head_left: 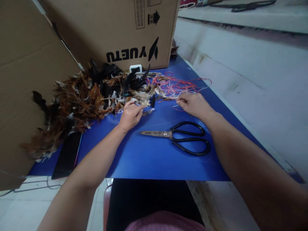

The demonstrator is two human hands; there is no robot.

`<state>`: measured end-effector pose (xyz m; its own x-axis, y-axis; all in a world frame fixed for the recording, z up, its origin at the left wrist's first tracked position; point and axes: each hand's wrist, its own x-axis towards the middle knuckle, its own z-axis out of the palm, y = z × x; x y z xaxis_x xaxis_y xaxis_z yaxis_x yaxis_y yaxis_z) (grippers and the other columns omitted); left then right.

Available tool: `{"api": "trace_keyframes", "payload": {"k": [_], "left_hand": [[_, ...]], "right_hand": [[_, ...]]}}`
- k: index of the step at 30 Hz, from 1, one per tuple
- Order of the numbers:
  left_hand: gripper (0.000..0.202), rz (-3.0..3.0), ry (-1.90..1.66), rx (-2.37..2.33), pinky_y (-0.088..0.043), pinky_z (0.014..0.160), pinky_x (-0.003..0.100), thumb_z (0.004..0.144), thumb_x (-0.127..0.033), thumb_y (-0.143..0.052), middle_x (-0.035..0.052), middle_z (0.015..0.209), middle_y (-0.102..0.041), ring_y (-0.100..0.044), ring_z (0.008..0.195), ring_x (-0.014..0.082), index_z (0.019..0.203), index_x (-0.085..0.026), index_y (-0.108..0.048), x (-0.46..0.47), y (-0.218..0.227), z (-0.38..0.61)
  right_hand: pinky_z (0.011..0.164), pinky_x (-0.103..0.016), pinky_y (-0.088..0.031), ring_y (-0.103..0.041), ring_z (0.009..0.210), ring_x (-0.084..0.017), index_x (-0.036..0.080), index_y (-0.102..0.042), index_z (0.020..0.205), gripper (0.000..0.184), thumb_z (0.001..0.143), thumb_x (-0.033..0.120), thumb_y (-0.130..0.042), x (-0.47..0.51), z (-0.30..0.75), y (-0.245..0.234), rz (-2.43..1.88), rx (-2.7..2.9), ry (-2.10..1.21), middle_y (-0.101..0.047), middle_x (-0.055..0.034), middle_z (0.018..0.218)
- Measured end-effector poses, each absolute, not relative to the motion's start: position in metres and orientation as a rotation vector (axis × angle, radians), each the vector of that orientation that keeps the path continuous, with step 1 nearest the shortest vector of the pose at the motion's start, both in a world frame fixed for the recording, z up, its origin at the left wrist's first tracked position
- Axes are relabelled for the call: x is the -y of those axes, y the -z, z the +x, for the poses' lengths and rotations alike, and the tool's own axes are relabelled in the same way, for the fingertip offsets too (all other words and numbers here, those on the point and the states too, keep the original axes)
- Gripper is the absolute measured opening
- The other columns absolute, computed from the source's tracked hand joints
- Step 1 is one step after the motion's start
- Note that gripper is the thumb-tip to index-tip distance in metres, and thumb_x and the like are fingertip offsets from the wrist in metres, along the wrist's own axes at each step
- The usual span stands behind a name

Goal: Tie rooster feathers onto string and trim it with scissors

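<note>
My left hand point(131, 115) is closed in a pinch at the front edge of the pile of feathers point(93, 96), which are brown, black and whitish. A small pale feather point(149, 111) juts out to the right from its fingers. Thumb and forefinger of my right hand point(196, 104) are pressed together beside a tangle of pink and white strings point(178, 84); what they hold is too small to make out. Between my forearms lie scissors point(172, 134) with black loop handles, their rusty blades pointing left. Neither hand touches them.
A large cardboard box point(96, 29) stands behind the feathers, with another cardboard panel point(26, 80) at the left. Thin sticks point(154, 74) and a white plastic piece point(136, 68) lie near the box. A black flat object point(67, 157) rests at the blue table's point(144, 163) front left.
</note>
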<state>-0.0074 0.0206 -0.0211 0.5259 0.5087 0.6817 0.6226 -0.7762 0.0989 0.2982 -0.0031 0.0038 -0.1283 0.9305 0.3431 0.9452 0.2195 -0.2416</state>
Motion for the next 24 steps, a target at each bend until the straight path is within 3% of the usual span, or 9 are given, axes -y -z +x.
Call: {"api": "trace_keyframes", "payload": {"k": [8,15,24], "left_hand": [[0.024,-2.559,1.073,1.035,-0.043,0.097,0.039,0.093,-0.024,-0.049,0.0049,0.08,-0.07,-0.064,0.08,0.0179,0.103,-0.019,-0.07,-0.0174,0.0166,-0.0077],[0.028,-2.677,0.838,1.184,-0.042,0.094,0.039,0.088,-0.037,-0.063,0.0101,0.099,-0.066,-0.061,0.097,0.0241,0.107,-0.016,-0.067,-0.015,0.013,-0.0072],[0.01,-2.735,0.66,1.27,-0.042,0.091,0.039,0.09,-0.024,-0.059,0.0085,0.094,-0.066,-0.06,0.096,0.0232,0.09,-0.017,-0.067,-0.0178,0.0143,-0.0065]], "right_hand": [[0.069,-0.035,-0.048,-0.065,0.072,-0.022,0.021,-0.071,0.094,0.021,0.083,0.023,-0.053,0.0017,0.3003,-0.0023,-1.646,2.055,0.049,-0.072,-0.0074,0.084],[0.071,-0.038,-0.049,-0.065,0.074,-0.023,0.02,-0.07,0.09,0.02,0.082,0.021,-0.051,-0.0004,0.3018,0.0008,-1.558,2.081,0.071,-0.072,-0.0091,0.086],[0.07,-0.038,-0.05,-0.064,0.074,-0.022,0.02,-0.069,0.087,0.017,0.082,0.02,-0.053,0.0014,0.2961,-0.0024,-1.474,2.085,0.125,-0.071,-0.0085,0.086]]}}
